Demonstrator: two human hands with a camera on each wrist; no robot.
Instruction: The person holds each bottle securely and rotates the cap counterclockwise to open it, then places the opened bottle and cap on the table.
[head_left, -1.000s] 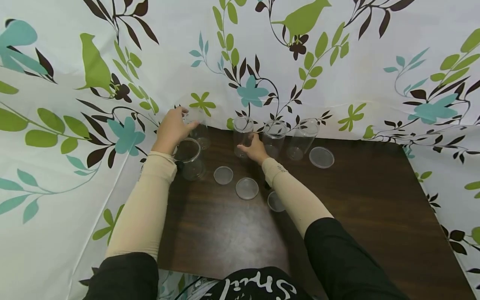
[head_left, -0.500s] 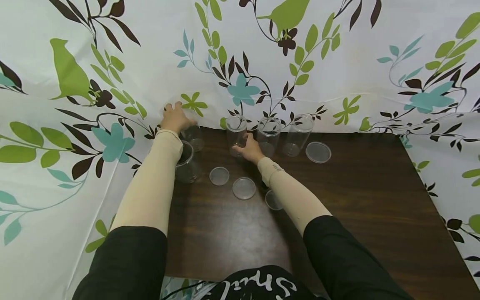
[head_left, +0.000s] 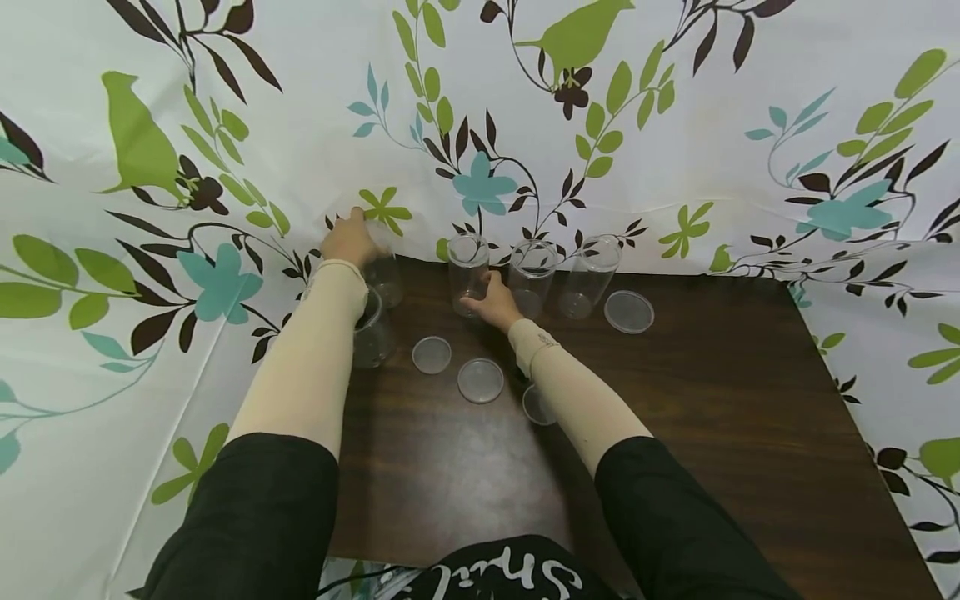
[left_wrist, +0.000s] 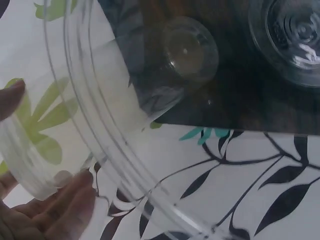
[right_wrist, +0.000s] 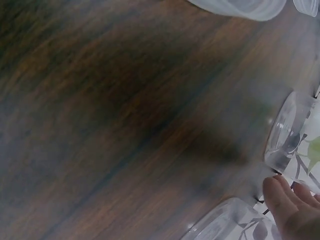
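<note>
At the back left, my left hand (head_left: 349, 239) holds a clear plastic jar (head_left: 385, 279) near its top. The left wrist view shows thumb and fingers (left_wrist: 60, 210) on opposite sides of the clear wall. A wide open jar (head_left: 372, 340) stands just in front; its rim (left_wrist: 107, 167) crosses that view. My right hand (head_left: 495, 304) holds a tall clear jar (head_left: 467, 258), first in a row of three, thumb across its lower front. In the right wrist view, fingertips (right_wrist: 275, 192) lie beside a jar base (right_wrist: 285, 132); the rest of the grip is hidden.
Two more clear jars, one in the middle (head_left: 531, 275) and one at the right (head_left: 588, 279), stand along the back wall cloth. Round clear lids (head_left: 431, 355) (head_left: 481, 381) (head_left: 628, 312) (head_left: 537, 407) lie on the dark wooden table (head_left: 720, 417); the right forearm partly covers one.
My left hand has shifted from beside the back-left jar's top to around it, and its spread fingers have drawn in. The right hand stays at its jar. The head view has shifted slightly.
</note>
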